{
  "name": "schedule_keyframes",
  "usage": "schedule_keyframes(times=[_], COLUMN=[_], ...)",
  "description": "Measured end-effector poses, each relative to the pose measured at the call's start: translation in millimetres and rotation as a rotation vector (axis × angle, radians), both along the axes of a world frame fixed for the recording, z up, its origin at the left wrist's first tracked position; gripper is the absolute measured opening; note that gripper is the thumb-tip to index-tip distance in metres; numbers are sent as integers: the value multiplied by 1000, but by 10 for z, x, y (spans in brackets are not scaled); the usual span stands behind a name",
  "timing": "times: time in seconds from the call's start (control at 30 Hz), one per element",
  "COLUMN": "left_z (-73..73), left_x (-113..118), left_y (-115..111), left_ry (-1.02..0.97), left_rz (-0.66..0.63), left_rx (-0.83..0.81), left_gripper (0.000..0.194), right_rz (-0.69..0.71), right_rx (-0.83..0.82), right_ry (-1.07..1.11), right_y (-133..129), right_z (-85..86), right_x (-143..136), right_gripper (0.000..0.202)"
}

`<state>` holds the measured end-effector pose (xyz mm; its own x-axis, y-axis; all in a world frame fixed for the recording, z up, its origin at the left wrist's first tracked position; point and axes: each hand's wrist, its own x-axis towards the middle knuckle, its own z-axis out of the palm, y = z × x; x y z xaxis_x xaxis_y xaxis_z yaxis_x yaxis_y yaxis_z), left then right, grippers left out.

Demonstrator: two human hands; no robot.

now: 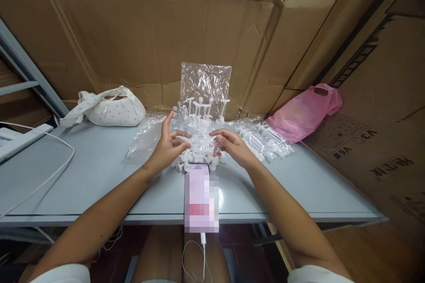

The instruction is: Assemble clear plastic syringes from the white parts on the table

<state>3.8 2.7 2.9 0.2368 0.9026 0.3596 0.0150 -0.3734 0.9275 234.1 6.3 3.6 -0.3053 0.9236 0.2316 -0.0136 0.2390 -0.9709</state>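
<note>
My left hand point(173, 140) is at the middle of the table, index finger raised, thumb and other fingers curled toward each other by clear plastic; what they hold is unclear. Facing it, my right hand point(232, 143) pinches what looks like a clear plastic bag point(201, 135), hard to separate from the plastic behind. Under the hands lies a pile of white plastic plungers point(197, 157). More white plungers point(206, 108) stand upright behind, against a tall clear bag point(206, 80). Clear tube-like pieces point(179, 112) are near my left index fingertip.
Bagged white syringe-like parts point(265, 139) lie right, beside a pink bag point(305, 112). Flat clear bags point(144, 137) and a white patterned pouch point(116, 107) are left. A phone point(201, 196) on a cable overhangs the front edge. Cardboard point(149, 31) walls the back and right.
</note>
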Motion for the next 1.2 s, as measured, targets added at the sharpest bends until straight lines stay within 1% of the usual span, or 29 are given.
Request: schedule_keyframes(times=[0.07,0.13,0.23,0.33,0.53,0.7,0.8,0.87,0.97,1.07,1.2], left_z=[-10,-22,-38,-49,-67,-68,-65,-65,-62,-47,-31], left_x=[12,26,48,58,31,12,4,0,4,16,22], left_y=[-6,-16,-31,-28,31,63,73,73,51,13,9], left_ry=[-4,0,17,27,2,-12,-15,-7,6,12,-4], left_rz=[19,37,56,66,86,73,54,67,87,62,40], left_rx=[19,48,73,67,43,2,-32,-17,24,29,17], left_gripper=[100,99,96,94,91,86,83,81,79,77,78], right_rz=[20,34,-29,-90,-153,-149,-139,-113,-44,-3,4], right_rx=[-10,-20,-56,-85,1,93,116,86,-13,-101,-122], right_ry=[47,56,6,15,15,3,8,9,2,-2,44], right_y=[-9,-21,-37,-27,8,-25,-33,-32,-30,-24,5], right_z=[-2,-9,-30,-61,-82,-64,-62,-60,-59,-77,-107], right_x=[-18,-50,-117,-167,-162,-169,-156,-142,-144,-176,-190], right_gripper=[45,48,44,41,36,34,35,36,40,45,46])
